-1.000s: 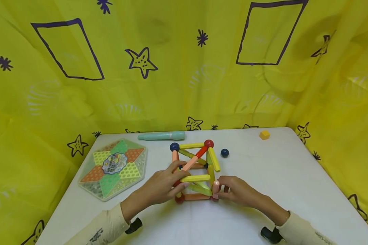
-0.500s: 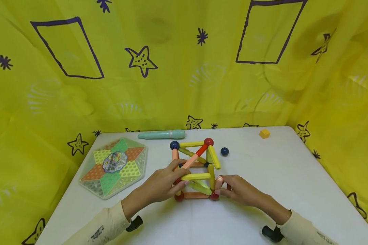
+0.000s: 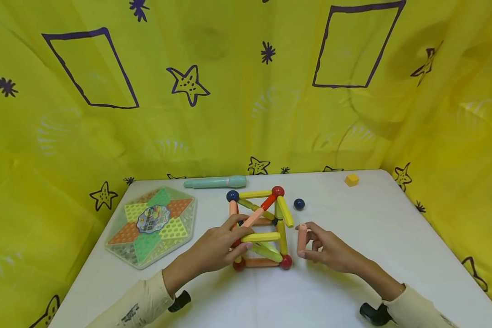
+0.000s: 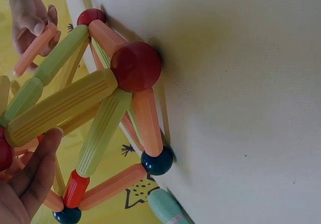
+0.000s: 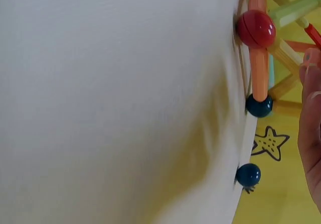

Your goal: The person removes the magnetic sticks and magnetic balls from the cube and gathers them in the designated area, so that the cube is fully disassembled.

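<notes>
A frame of magnetic rods and balls [image 3: 260, 237] stands mid-table, its rods yellow, green, salmon and red. My left hand [image 3: 215, 248] holds its near left upper corner, the fingers partly covering a red ball there; in the left wrist view the fingertips [image 4: 49, 141] lie against the rods. To the right of the frame and apart from it, my right hand [image 3: 332, 250] pinches a salmon rod [image 3: 302, 238] upright between thumb and fingers. The frame's near right lower red ball [image 3: 285, 262] is bare on top. One yellow rod [image 3: 285, 212] sticks out from the upper red ball [image 3: 278, 192] with a free end.
A loose dark blue ball [image 3: 299, 204] lies right of the frame, and a small yellow cube [image 3: 351, 180] farther back. On the left sits a hexagonal game board [image 3: 151, 227]. A mint-green microphone-shaped object [image 3: 215, 182] lies by the back edge, before a yellow curtain [image 3: 229, 132].
My right hand has moved right and slightly away from me with the salmon rod, off the lower red ball it was beside. My left hand keeps its hold on the frame.
</notes>
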A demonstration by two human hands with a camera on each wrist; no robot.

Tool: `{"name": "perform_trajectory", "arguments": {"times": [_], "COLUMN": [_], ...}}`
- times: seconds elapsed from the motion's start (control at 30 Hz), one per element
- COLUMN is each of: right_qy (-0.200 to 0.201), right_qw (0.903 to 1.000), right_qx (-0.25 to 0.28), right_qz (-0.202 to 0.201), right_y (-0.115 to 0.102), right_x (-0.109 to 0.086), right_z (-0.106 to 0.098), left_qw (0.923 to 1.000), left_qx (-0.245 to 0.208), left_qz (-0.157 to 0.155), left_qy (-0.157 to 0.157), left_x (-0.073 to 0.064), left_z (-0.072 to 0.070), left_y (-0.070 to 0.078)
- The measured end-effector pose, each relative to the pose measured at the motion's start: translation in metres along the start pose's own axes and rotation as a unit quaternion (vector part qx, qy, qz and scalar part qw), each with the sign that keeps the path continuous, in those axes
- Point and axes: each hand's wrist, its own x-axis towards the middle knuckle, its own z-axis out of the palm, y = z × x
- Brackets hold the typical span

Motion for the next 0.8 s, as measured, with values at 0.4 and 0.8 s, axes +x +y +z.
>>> {"name": "perform_trajectory", "arguments": {"times": [0.4,0.8], "right_qy": [0.002,-0.051], "right_qw": [0.998,0.9935], "right_qx": [0.063,0.093], "right_qz": [-0.001,0.042], "right_y": [0.009,0.02], "right_x": [-0.015,-0.014], "right_z": [-0.014,-0.019], "left_qw": [1.0,0.9999], "left_qx": [-0.009,-0.015], "left_qz": [-0.001,-0.001], "left_qy": [-0.001,-0.001], "left_x": [0.0,0.0], "left_z": [0.001,0.001], "left_y": [-0.001,-0.001]}}
